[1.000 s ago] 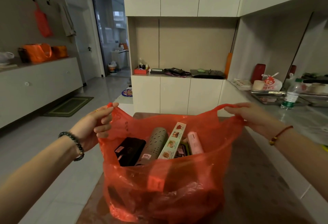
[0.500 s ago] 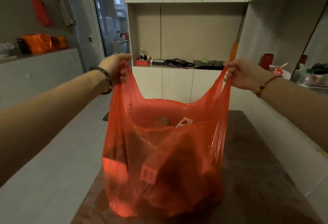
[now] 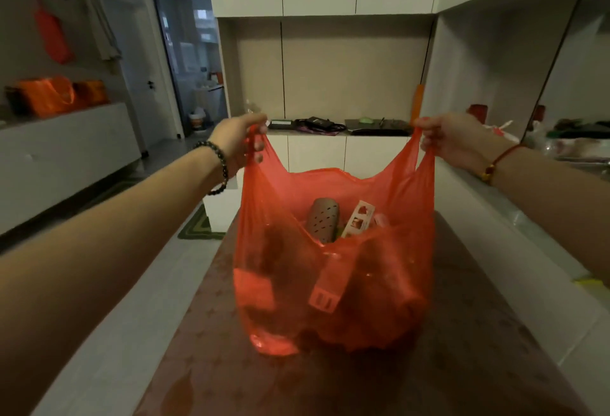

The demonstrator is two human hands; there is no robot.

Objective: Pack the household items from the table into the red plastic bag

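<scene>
My left hand (image 3: 237, 138) and right hand (image 3: 452, 141), held wide apart, each clench one thin handle of the red plastic bag (image 3: 379, 283), stretching its mouth open. Its bulging base sits on the brown patterned table (image 3: 462, 366). The film is glossy, crinkled and translucent. Inside, a tan perforated cylinder (image 3: 321, 219) stands upright beside a slim cardboard box (image 3: 358, 222) printed with small red pictures, its lettering too blurred to read. A pale rectangular label (image 3: 321, 298) shows through the bag's front, also unreadable.
</scene>
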